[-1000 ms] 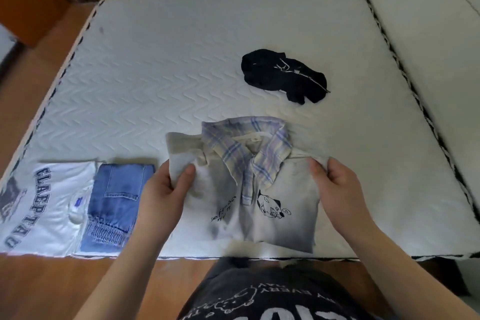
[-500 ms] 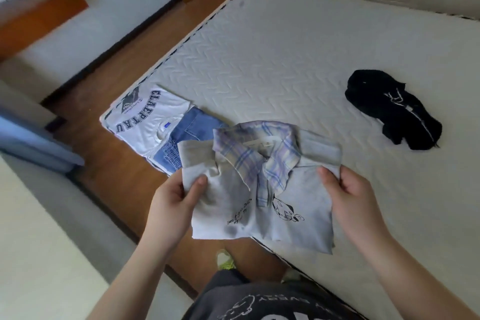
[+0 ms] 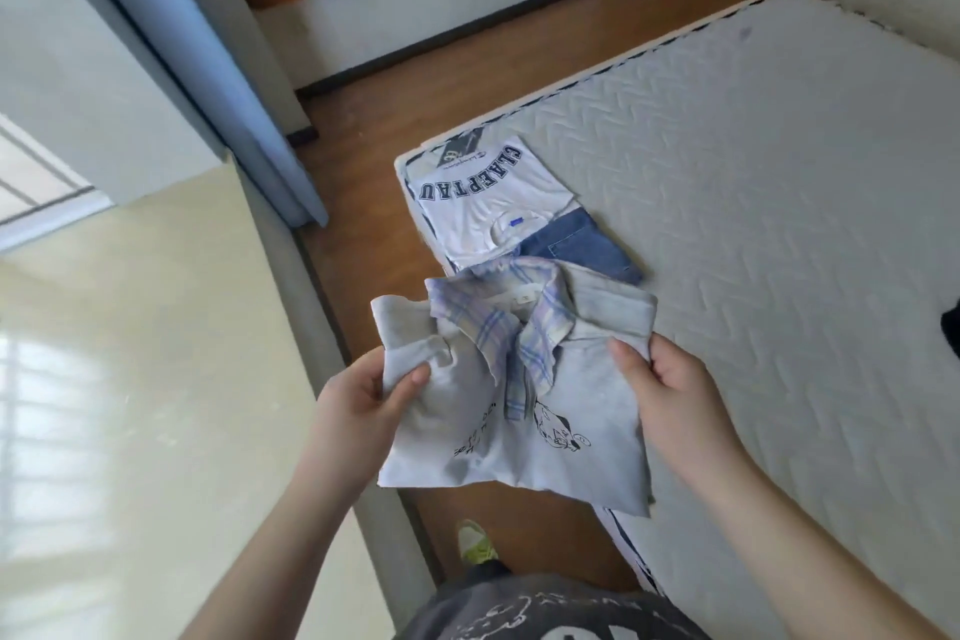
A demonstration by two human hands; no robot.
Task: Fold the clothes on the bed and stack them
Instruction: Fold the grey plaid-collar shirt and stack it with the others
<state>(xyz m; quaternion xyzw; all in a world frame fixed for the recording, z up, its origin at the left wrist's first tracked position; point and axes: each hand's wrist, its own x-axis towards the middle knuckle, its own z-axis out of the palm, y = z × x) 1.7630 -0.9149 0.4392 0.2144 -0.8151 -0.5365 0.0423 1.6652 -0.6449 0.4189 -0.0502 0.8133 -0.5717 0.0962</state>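
While the quilted white mattress (image 3: pixel 779 182) fills the right of the view, a person holds a folded grey shirt (image 3: pixel 519 410) with a plaid collar in the air over its near-left edge. The left hand (image 3: pixel 363 410) and right hand (image 3: pixel 675 400) each pinch a side, thumbs on top. Compared with half a second ago, the view has swung left; the shirt now overlaps the folded jeans (image 3: pixel 582 247) beside the white lettered T-shirt (image 3: pixel 483 197).

Your folded shirt (image 3: pixel 519 410): pale grey, blue-lilac plaid collar, black print. T-shirt (image 3: pixel 483 202): white, navy lettering. Jeans (image 3: pixel 582 244): blue denim. Garment at the edge (image 3: pixel 949 327): seemingly black.
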